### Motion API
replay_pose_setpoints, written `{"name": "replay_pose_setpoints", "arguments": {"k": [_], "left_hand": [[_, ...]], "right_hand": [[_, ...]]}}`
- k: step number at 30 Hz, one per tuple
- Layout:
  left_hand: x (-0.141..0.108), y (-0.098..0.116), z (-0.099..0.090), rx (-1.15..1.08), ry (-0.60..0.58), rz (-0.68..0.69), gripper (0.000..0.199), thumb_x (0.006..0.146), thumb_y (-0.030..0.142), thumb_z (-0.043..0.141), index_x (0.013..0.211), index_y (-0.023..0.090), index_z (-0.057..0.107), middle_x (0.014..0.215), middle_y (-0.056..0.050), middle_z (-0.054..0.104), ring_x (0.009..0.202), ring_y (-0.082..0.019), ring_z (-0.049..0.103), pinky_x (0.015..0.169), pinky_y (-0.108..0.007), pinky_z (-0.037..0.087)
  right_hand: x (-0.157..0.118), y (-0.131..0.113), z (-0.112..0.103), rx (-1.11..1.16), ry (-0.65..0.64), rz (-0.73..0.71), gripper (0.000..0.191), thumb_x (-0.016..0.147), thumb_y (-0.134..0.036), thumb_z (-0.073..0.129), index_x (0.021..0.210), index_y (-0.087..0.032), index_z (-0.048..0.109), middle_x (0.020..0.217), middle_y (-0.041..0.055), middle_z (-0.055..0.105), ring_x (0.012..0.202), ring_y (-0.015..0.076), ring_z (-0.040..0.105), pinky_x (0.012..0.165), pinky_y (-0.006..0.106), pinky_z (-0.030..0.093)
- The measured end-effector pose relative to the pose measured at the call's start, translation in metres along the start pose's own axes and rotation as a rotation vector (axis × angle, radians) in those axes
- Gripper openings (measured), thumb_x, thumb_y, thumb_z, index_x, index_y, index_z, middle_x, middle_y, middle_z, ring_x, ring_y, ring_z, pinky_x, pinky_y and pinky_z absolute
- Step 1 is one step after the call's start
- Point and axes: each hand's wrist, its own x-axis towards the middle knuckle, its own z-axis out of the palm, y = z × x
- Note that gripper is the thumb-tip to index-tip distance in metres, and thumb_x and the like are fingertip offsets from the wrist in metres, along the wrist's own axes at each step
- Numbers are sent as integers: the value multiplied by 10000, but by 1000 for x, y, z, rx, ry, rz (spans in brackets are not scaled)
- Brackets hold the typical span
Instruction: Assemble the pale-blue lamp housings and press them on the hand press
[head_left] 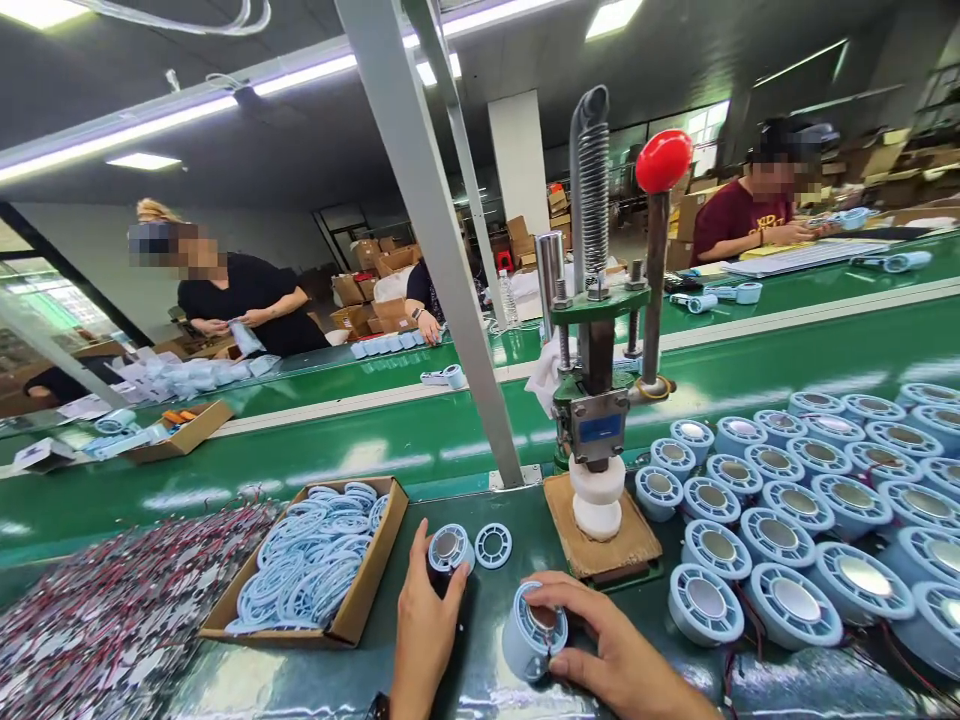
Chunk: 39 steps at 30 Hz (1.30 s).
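A light blue housing (pixel 451 549) is held in the left hand (pixel 426 615), its grip spread to the housing's width, with thumb and fingers set against the sides. A second housing (pixel 522 645) is held in the right hand (pixel 604 640), its grip closed about the upper rim; whether either is lifted from the green surface (pixel 480 668) cannot be told. A loose ring (pixel 493 546) is laid flat just beside the first. More rings are piled in a cardboard box (pixel 369 580) on the left. On the right, near a hand press (pixel 600 420), many similar housings (pixel 795 605) are set out in rows
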Motion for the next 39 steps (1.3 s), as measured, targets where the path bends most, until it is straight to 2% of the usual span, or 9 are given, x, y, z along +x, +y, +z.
{"name": "replay_pose_setpoints", "arguments": {"k": [3,6,8,12,15,19,29,33,39], "left_hand": [[-16,3,0,12,156,6,758,850,502,538,1480,165,285,1496,-172,403,1309,-355,463,1100,-562,379],[-51,7,1,-24,327,23,649,866,499,543,1427,217,380,1441,-150,462,1224,-359,517,1038,-581,424],[-77,11,8,-121,270,89,566,902,462,517,1412,248,395,1366,-128,538,1175,-321,565,1009,-530,460],[-107,16,31,-286,-56,249,619,930,525,458,1477,276,308,1440,-111,509,1280,-295,532,1077,-467,438],[-104,15,40,-282,-227,280,693,912,559,485,1510,286,267,1519,-91,437,1393,-292,421,1149,-461,372],[-92,10,37,-195,-384,304,640,914,408,550,1499,269,328,1519,-86,443,1387,-271,436,1152,-419,382],[-102,23,50,-233,-209,148,685,828,193,610,1466,264,370,1473,-60,508,1346,-253,490,1111,-393,434],[-108,24,54,-214,-160,190,734,814,119,570,1485,284,321,1442,-54,535,1307,-226,527,1089,-369,451],[-111,24,51,-148,-113,318,819,795,119,612,1508,299,252,1387,-57,585,1240,-215,585,1042,-339,499]], "right_hand": [[-8,5,-1,-62,2,28,412,811,-231,651,1223,-225,641,1402,98,515,1336,224,476,1134,360,372],[-10,2,-2,-125,-22,81,435,789,-180,653,1222,-225,645,1411,102,502,1332,226,476,1144,384,361],[-9,1,-1,-180,-19,91,458,774,-142,645,1224,-227,645,1419,102,493,1339,232,464,1149,398,356],[-6,6,6,-287,-16,67,576,718,-49,600,1254,-260,617,1415,74,498,1343,231,451,1151,420,362],[-6,19,11,-333,-13,13,675,681,-23,582,1309,-271,571,1390,65,524,1312,224,479,1133,422,395],[-8,31,13,-379,12,-47,716,692,-27,534,1373,-247,524,1400,76,521,1325,216,480,1134,424,408],[-20,25,6,-415,3,-105,727,738,-14,440,1407,-298,460,1479,12,428,1380,130,420,1164,321,369],[-20,26,5,-437,16,-172,502,901,-216,548,1391,-298,477,1451,28,470,1340,129,470,1124,257,408],[-23,31,6,-507,78,-244,396,927,-288,574,1322,-269,548,1378,54,549,1280,134,540,1069,220,450]]}}
